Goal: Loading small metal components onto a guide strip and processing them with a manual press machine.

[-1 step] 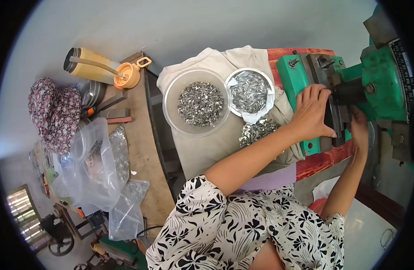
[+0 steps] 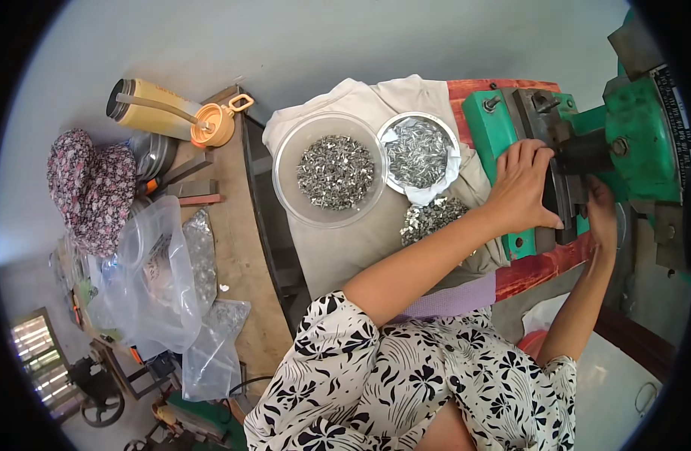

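Nothing moved vs the frame just before: both hands sit at the same spot on the press, bits lie as they were, so work is mid-hold at the machine, no piece travelling

L to R:
- hat (image 2: 90,188), floral, at 9 o'clock; flask (image 2: 161,113) lying on its side at 10 o'clock, orange cap toward centre
- clear bags (image 2: 150,286) w/ metal bits inside, slumped at 8 o'clock on the wooden tabletop (image 2: 233,248)
- cloth (image 2: 360,240), beige, spread at centre; on it the bowl (image 2: 285,161), clear, holding a heap of small metal bits (image 2: 334,171)
- dish (image 2: 383,131) just beside the bowl at its 3 o'clock, rims about touching, filled w/ shinier slivers
- loose pile (image 2: 432,216) on the cloth at 6 o'clock of the dish, near the left forearm
- left hand (image 2: 522,188): fingers curled over the dark block (image 2: 567,154) on the press, thumb below, clamped on it
- press (image 2: 639,135), green, at 2-3 o'clock, its base on a red board
- right hand (image 2: 601,214): tucked behind the block at its 4 o'clock, mostly hidden; can't tell if it grips anything

No bit visible betw. the fingers; stock stays in bowl, dish and pile, well apart from the block
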The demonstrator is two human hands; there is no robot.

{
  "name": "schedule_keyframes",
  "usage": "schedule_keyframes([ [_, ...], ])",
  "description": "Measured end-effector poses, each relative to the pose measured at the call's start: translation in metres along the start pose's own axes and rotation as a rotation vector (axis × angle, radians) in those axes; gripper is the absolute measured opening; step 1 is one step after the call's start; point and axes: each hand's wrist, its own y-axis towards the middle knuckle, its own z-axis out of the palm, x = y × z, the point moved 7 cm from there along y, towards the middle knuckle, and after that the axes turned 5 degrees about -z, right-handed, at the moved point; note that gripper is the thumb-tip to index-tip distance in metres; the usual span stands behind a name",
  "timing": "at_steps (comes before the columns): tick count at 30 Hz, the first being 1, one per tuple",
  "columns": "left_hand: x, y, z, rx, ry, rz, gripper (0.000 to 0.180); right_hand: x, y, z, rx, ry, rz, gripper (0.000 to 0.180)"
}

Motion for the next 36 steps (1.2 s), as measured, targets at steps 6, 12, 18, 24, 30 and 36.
schedule_keyframes([
  [6, -0.003, -0.013, -0.008, -0.048, 0.011, -0.006, 0.102, 0.026, -0.044, 0.016, -0.533, -0.085, -0.216, 0.029],
  [12, -0.059, -0.079, -0.020, -0.078, -0.006, 0.314, 0.059, 0.029, -0.093, 0.059, -0.349, -0.256, -0.348, 0.015],
  [18, -0.048, -0.120, -0.016, 0.187, 0.017, 0.260, 0.028, 0.050, -0.097, 0.066, -0.327, -0.596, -0.336, 0.016],
  [24, -0.055, -0.102, -0.105, 0.101, -0.094, 0.181, 0.019, 0.025, -0.165, 0.058, -0.540, -0.601, -0.408, 0.017],
  [30, -0.072, -0.062, -0.173, 0.009, 0.018, 0.156, 0.015, 0.057, -0.177, 0.081, -0.429, -0.386, -0.537, 0.019],
  [36, -0.050, -0.066, -0.179, 0.375, 0.221, -0.049, 0.024, 0.160, -0.113, 0.168, -0.005, -0.380, -0.977, 0.030],
])
